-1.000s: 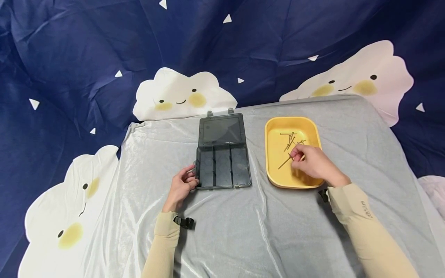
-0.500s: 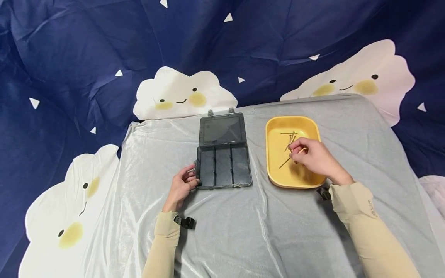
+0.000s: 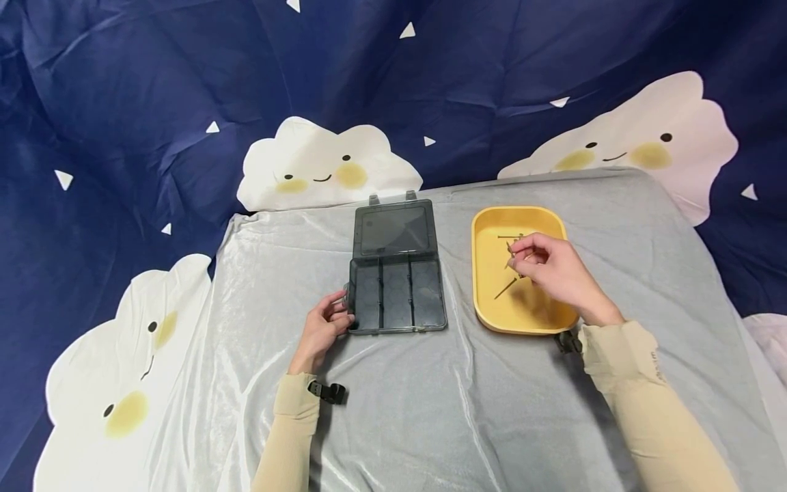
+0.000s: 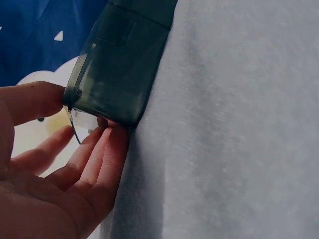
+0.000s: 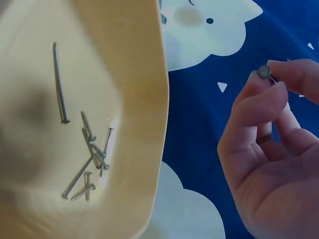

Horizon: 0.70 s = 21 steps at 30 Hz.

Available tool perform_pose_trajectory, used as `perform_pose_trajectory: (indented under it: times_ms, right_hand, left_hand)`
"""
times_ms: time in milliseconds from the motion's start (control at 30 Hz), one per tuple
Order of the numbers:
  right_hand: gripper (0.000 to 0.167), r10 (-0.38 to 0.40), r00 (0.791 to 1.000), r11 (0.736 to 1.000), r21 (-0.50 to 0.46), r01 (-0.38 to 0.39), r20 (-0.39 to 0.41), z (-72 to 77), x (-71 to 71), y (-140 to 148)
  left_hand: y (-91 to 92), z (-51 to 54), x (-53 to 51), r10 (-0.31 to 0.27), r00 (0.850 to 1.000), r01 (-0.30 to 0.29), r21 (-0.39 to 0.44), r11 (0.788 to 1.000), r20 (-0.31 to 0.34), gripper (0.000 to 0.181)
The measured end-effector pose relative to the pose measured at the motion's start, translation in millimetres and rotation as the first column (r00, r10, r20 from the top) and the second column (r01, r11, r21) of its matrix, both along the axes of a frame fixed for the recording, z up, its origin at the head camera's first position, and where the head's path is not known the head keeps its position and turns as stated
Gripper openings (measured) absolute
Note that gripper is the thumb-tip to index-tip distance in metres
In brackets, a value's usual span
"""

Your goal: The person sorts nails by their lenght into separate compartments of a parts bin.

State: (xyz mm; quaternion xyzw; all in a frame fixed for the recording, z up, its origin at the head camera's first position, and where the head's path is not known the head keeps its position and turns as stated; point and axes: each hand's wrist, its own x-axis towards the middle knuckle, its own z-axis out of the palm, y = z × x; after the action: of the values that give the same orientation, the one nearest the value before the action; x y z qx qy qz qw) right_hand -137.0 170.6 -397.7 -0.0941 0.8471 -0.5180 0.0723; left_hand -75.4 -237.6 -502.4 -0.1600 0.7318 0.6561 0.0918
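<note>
On the grey cloth lies a dark, see-through compartment box (image 3: 396, 294) with its lid folded back. My left hand (image 3: 322, 331) grips its left side, thumb on the upper edge and fingers at the clear latch (image 4: 84, 122). Above the yellow tray (image 3: 482, 304), my right hand (image 3: 556, 270) pinches a small nail (image 5: 264, 72) between thumb and fingertips. The nail's round flat head shows in the right wrist view; part of its shank is hidden by the fingers. Several loose screws (image 5: 89, 124) and nails (image 5: 60, 84) lie on the tray floor.
The tray stands right of the box, with a strip of grey cloth (image 3: 458, 273) between them. The tray's raised wall (image 5: 144, 99) surrounds the hardware. Behind the table hangs a blue curtain (image 3: 467, 68) with white clouds.
My right hand has lifted slightly and shifted toward the back of the tray, with the nail coming up in its fingertips. My left hand has stayed at the box.
</note>
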Motion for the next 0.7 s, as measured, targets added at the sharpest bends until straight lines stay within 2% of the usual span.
perform_pose_trajectory:
  times_ms: [300,533,700]
  right_hand:
    - [0.017,-0.057,0.991,0.997,-0.056,0.050,-0.121,1.7,-1.8,-13]
    - [0.019,-0.087,0.986,0.993,-0.086,0.075,-0.140,2.4,-3.7,-28]
    - [0.020,-0.074,0.986,0.992,-0.109,0.058,-0.151,1.1,-5.2,-42]
  left_hand:
    - [-0.4,-2.0,-1.8,0.005,1.000,-0.005,0.006,1.000,-0.004,0.055]
    - [0.5,-0.8,-1.5,-0.003,1.000,0.003,-0.015,1.000,-0.017,0.055]
    - [1.3,-1.2,-0.6,-0.002,1.000,0.001,-0.024,1.000,-0.022,0.055]
